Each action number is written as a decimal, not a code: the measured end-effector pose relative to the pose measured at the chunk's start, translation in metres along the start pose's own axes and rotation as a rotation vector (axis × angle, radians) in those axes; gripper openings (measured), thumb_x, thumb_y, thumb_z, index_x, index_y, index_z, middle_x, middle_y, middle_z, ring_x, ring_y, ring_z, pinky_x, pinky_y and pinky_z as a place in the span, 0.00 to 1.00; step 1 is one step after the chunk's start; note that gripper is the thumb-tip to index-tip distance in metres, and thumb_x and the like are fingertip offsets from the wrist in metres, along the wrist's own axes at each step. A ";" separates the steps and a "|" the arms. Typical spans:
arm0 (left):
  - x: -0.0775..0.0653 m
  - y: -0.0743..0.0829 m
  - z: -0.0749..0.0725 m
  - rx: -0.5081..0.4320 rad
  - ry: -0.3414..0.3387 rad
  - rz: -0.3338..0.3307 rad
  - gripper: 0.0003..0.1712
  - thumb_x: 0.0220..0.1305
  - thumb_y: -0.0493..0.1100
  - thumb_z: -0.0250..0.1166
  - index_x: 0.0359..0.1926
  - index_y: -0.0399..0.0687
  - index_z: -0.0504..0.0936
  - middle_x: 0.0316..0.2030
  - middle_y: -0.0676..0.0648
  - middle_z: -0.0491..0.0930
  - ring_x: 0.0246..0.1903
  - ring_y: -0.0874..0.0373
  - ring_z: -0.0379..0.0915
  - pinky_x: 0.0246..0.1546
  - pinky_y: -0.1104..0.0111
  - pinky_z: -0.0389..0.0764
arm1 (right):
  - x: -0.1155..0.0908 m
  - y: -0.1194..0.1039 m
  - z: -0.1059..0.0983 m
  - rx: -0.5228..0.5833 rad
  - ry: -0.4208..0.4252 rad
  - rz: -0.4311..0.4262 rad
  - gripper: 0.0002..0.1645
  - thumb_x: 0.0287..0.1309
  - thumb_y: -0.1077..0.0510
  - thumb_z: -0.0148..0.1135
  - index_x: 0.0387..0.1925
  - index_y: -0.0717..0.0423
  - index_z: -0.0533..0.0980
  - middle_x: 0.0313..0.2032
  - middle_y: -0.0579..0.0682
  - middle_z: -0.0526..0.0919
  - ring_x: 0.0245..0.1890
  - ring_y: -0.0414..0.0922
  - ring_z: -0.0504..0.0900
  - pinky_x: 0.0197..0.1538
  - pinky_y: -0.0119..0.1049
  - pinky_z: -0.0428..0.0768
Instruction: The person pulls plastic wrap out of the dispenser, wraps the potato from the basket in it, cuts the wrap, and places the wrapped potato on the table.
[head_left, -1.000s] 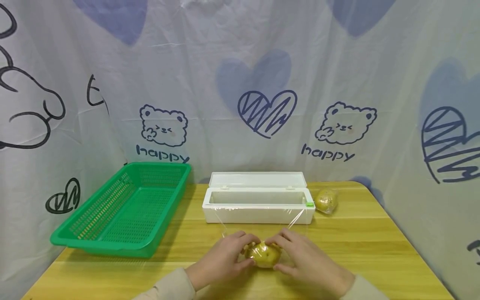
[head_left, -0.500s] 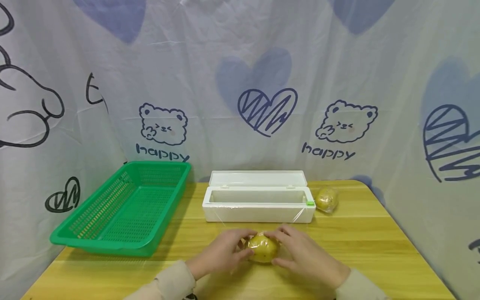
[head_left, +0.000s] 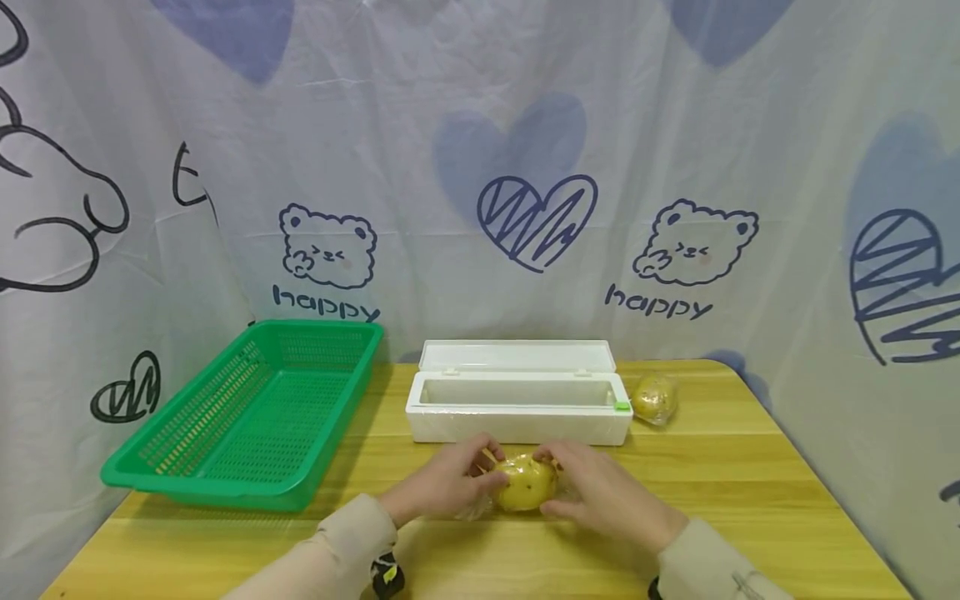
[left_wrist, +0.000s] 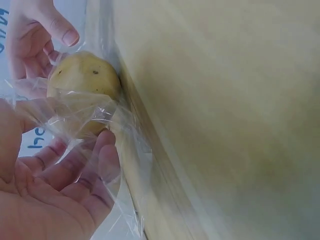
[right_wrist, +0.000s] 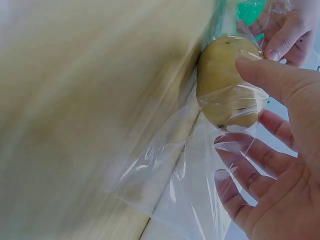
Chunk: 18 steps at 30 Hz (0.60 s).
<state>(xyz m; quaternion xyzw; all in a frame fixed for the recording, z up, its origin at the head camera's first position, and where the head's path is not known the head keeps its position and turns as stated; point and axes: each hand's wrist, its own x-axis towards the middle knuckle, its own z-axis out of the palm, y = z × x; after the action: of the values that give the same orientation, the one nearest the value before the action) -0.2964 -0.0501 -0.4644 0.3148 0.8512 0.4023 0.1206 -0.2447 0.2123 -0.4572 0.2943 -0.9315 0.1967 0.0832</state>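
A yellow potato (head_left: 527,483) lies between both hands, close over the wooden table and in front of the white box. Thin cling film (right_wrist: 172,172) covers part of it and hangs loose at its ends. My left hand (head_left: 448,481) holds the potato's left end, its thumb nearer me and fingers curled on the far side. From the right, my right hand (head_left: 603,492) grips the other end the same way. In the left wrist view, crinkled film runs across the left fingers (left_wrist: 102,155). The potato's far side is partly hidden by film and fingers.
Just beyond the hands stands a long white cling film box (head_left: 517,427), lid up, with a green slider at its right end. A second wrapped potato (head_left: 654,400) sits right of it. At left is a green perforated basket (head_left: 300,487). A patterned curtain (head_left: 420,250) encloses the table.
Both hands have moved the potato a little away from me, toward the box, and turned it over in the film. Film strands that stretched to the box no longer show.
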 end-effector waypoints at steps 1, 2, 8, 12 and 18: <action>0.001 0.000 -0.001 -0.005 -0.001 -0.005 0.12 0.78 0.49 0.67 0.53 0.48 0.79 0.49 0.43 0.89 0.48 0.54 0.86 0.49 0.60 0.88 | 0.002 0.001 0.000 0.009 -0.010 0.008 0.34 0.59 0.51 0.81 0.63 0.55 0.77 0.60 0.51 0.85 0.60 0.51 0.85 0.65 0.54 0.84; 0.002 -0.001 -0.001 -0.010 -0.003 -0.009 0.12 0.78 0.49 0.67 0.53 0.48 0.80 0.49 0.42 0.88 0.48 0.53 0.86 0.50 0.58 0.88 | 0.003 0.003 0.000 0.021 -0.021 0.015 0.34 0.59 0.52 0.81 0.63 0.55 0.77 0.60 0.52 0.86 0.60 0.51 0.85 0.65 0.54 0.83; 0.011 -0.002 -0.002 -0.022 0.006 -0.029 0.10 0.77 0.46 0.66 0.50 0.45 0.82 0.49 0.40 0.87 0.48 0.51 0.85 0.51 0.56 0.88 | 0.014 0.012 0.000 0.094 -0.062 0.036 0.35 0.56 0.51 0.82 0.62 0.56 0.77 0.57 0.52 0.87 0.59 0.52 0.86 0.65 0.56 0.83; 0.017 -0.003 -0.002 -0.011 0.028 -0.033 0.08 0.77 0.45 0.66 0.47 0.45 0.83 0.44 0.42 0.87 0.44 0.54 0.83 0.47 0.61 0.86 | 0.018 0.017 0.001 0.118 -0.068 0.036 0.37 0.53 0.51 0.84 0.61 0.56 0.77 0.56 0.51 0.87 0.56 0.51 0.86 0.64 0.55 0.83; 0.021 -0.002 -0.006 -0.038 0.017 -0.074 0.08 0.78 0.46 0.65 0.44 0.46 0.83 0.40 0.45 0.88 0.37 0.59 0.79 0.38 0.67 0.81 | 0.022 0.021 0.003 0.116 -0.057 0.037 0.37 0.53 0.51 0.84 0.62 0.56 0.77 0.58 0.52 0.87 0.56 0.52 0.86 0.63 0.54 0.84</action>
<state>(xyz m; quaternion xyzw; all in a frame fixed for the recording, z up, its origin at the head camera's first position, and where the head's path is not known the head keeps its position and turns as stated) -0.3163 -0.0414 -0.4616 0.2772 0.8556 0.4161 0.1342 -0.2752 0.2157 -0.4608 0.2869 -0.9258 0.2436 0.0357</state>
